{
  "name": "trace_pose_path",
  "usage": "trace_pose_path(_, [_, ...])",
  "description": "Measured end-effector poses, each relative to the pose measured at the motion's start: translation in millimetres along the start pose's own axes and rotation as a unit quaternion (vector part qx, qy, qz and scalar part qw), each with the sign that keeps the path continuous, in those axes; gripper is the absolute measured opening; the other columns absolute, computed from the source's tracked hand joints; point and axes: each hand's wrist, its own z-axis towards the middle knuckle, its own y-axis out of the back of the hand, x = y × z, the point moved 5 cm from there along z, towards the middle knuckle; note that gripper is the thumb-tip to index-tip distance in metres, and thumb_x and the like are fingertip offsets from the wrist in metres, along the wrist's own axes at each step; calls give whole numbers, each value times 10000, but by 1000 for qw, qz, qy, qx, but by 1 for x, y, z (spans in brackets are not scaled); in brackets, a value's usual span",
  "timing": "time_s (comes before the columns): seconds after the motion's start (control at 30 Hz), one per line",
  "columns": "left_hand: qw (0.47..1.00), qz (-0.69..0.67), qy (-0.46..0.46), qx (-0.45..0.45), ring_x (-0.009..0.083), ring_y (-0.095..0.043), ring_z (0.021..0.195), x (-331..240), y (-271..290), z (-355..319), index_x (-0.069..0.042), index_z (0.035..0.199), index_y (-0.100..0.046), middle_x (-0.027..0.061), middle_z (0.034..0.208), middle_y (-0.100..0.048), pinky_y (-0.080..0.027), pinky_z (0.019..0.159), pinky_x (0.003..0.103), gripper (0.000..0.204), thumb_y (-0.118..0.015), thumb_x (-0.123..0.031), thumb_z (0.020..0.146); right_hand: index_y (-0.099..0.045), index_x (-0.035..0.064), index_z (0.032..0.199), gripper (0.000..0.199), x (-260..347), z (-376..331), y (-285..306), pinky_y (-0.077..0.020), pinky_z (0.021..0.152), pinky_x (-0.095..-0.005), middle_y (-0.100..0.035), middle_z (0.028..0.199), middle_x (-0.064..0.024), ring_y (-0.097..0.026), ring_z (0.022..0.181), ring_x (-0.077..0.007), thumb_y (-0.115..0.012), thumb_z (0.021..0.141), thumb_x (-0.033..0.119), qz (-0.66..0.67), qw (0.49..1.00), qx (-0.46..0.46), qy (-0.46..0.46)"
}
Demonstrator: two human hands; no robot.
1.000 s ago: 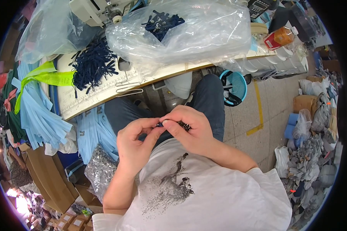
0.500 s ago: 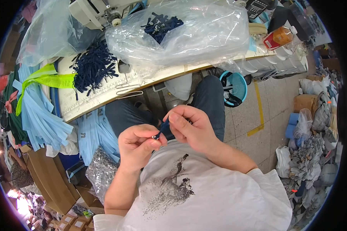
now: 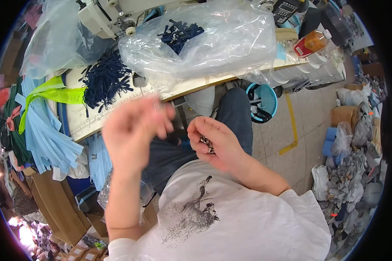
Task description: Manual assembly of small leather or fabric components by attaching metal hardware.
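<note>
Over my lap, my right hand (image 3: 217,143) is curled round several small shiny metal pieces (image 3: 207,143), which show between the fingers and palm. Their exact kind is too small to make out. My left hand (image 3: 137,128) is raised near the table's front edge and smeared by motion, so its fingers and anything in them are unclear. Beyond it, a heap of navy cord loops (image 3: 105,80) lies on the white table (image 3: 91,119). A smaller heap of navy loops with metal bits (image 3: 179,35) rests on a clear plastic bag (image 3: 231,43).
A sewing machine (image 3: 98,19) stands at the back. Light blue strips (image 3: 52,126) and a neon yellow strip (image 3: 48,93) hang at the left. A bottle (image 3: 311,43) is at the right, above a turquoise basket (image 3: 263,102) on the floor. Fabric scraps (image 3: 353,174) lie far right.
My left hand has left the right hand and moved up and left toward the table. The navy loop held between both hands no longer shows there. My right hand stays over the lap.
</note>
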Motion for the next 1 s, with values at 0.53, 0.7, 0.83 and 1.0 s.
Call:
trace_pose_path(0.53, [899,332,-46,-283,50,-480,554,-20,147,20,2,1062,-672,20,720,-613,-357,498,191,233,-654,-181,919,-552,50,1057,187,-12,-3,11,-273,426,-205,-523,791,-13,-419,579,-64,-487,1007,218,-12,999,27,-26])
trace_pose_path(0.7, [824,520,5,-225,73,-516,607,24,177,-13,-10,1024,-674,24,771,-606,-412,550,213,193,-670,-157,900,-600,14,1026,261,-18,5,1,-261,437,-194,-504,745,13,-390,575,-41,-498,1014,254,-41,996,69,-49])
trace_pose_path(0.83, [774,610,-48,-163,112,-536,648,30,166,2,-14,990,-671,47,774,-584,-447,597,249,171,-688,-135,870,-603,15,1056,245,-17,5,-7,-269,439,-186,-520,766,3,-409,583,-39,-501,1011,233,-40,996,29,-79])
trace_pose_path(1.0, [799,564,-11,-207,102,-539,669,36,175,0,-2,985,-649,41,842,-596,-453,616,247,158,-675,-121,884,-603,21,1059,193,-14,-1,-7,-287,448,-175,-531,791,-6,-424,597,-37,-520,996,183,-18,997,24,-70])
